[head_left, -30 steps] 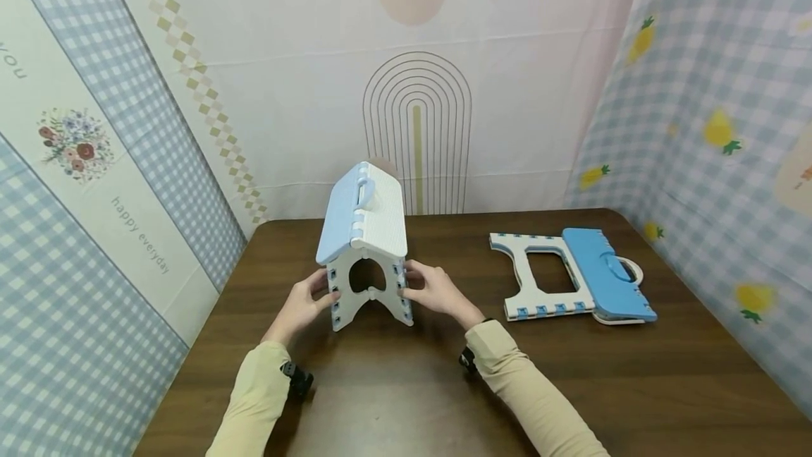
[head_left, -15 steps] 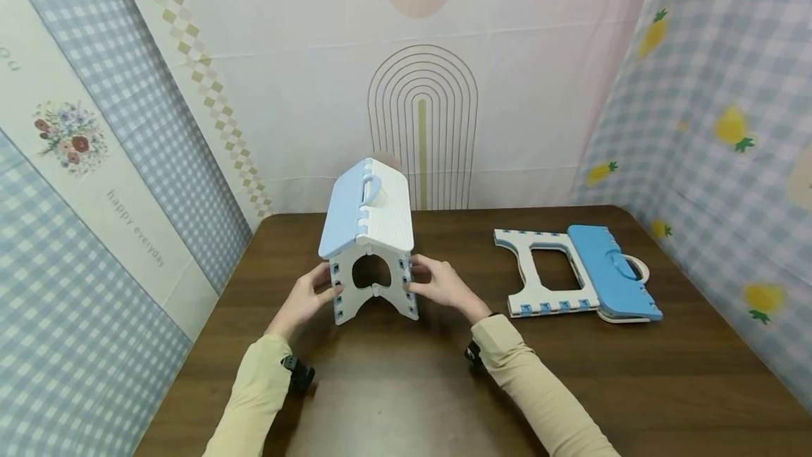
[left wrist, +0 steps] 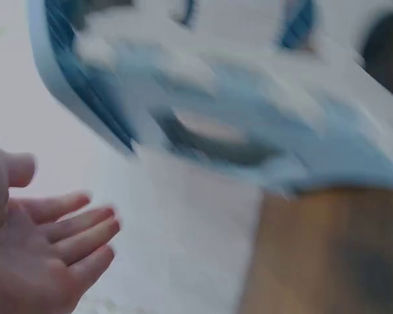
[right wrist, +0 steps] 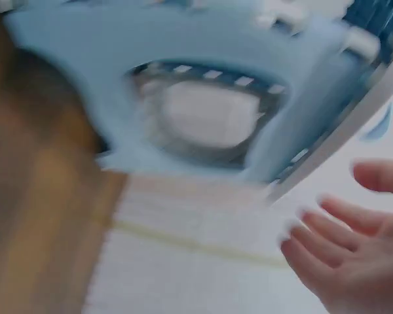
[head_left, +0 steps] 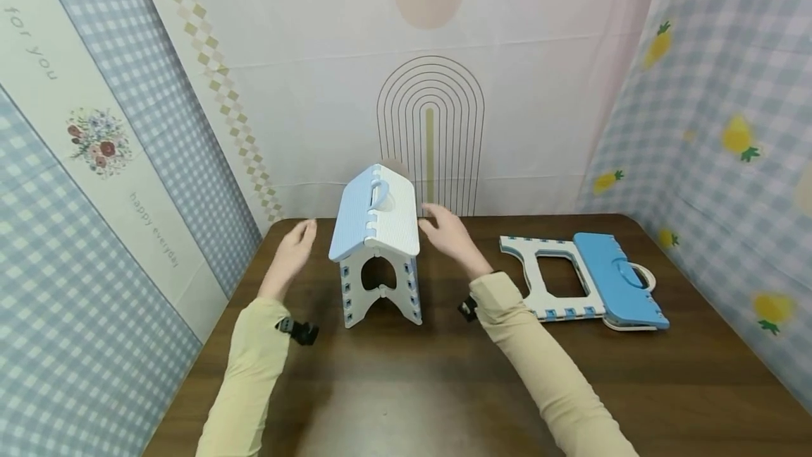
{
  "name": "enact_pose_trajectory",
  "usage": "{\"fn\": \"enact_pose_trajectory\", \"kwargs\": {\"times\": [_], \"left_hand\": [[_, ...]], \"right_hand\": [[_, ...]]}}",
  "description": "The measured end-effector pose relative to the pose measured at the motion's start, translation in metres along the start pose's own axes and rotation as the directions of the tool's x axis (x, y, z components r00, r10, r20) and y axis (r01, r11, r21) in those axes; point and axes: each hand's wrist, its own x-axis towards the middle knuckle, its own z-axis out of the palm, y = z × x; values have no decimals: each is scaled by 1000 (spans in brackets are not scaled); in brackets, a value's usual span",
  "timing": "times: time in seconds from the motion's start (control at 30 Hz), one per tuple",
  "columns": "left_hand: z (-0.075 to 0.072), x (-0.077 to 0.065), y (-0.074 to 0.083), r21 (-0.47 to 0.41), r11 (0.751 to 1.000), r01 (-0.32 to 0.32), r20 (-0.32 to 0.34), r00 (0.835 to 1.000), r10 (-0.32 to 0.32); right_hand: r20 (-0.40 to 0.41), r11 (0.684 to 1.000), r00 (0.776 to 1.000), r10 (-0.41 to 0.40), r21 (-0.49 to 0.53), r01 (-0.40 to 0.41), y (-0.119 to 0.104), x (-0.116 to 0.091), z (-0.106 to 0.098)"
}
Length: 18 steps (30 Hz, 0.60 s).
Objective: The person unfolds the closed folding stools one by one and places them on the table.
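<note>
From my feed, left to right. Left hand (head_left: 292,252): just came off the stool's leg, now up beside the left edge of the seat, fingers extended and loosely spread, holding nothing; a gap to the seat shows in the left wrist view. Standing stool (head_left: 376,238): left of middle on the bench (head_left: 380,393), upright on its own two leg panels, seat bent into a ridge like a roof, carry handle (head_left: 378,194) on top. Right hand (head_left: 452,235): also off the leg, just beside the right seat edge, fingers extended, thumb apart, nothing in its grasp; no contact that I can make out. Far right, folded stool (head_left: 612,277) lies flat, untouched.

My read: the stool holds itself up, so leg support isn't needed; with the seat peaked, unfolding looks only part done.

Versus half a second ago: both hands had hold of the legs, low down; now both are higher and clear of them. Stool stands about where it was, ridge unchanged. Folded one hasn't moved. Wrist views are motion-blurred, so I can't judge the hinge detail.
</note>
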Motion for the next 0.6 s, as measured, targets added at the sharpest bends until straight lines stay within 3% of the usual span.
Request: {"fn": "enact_pose_trajectory", "kwargs": {"times": [0.07, 0.17, 0.23, 0.4, 0.6], "left_hand": [[3, 8, 23, -27, 999, 17, -51, 999, -18], [15, 21, 51, -61, 998, -17, -53, 999, 14], [25, 28, 62, -53, 998, -46, -35, 998, 44], [38, 29, 68, -7, 1000, -28, 9, 1000, 28], [37, 24, 63, 29, 1000, 8, 13, 1000, -9]], "right_hand": [[-75, 1000, 997, -20, 14, 21, -24, 10, 4], [-135, 997, 988, -72, 7, 73, -54, 21, 14], [-133, 995, 986, -100, -6, 100, -66, 26, 23], [-109, 993, 987, -118, 17, 121, -74, 27, 42], [-144, 991, 983, -114, 49, 123, -77, 23, 50]]}}
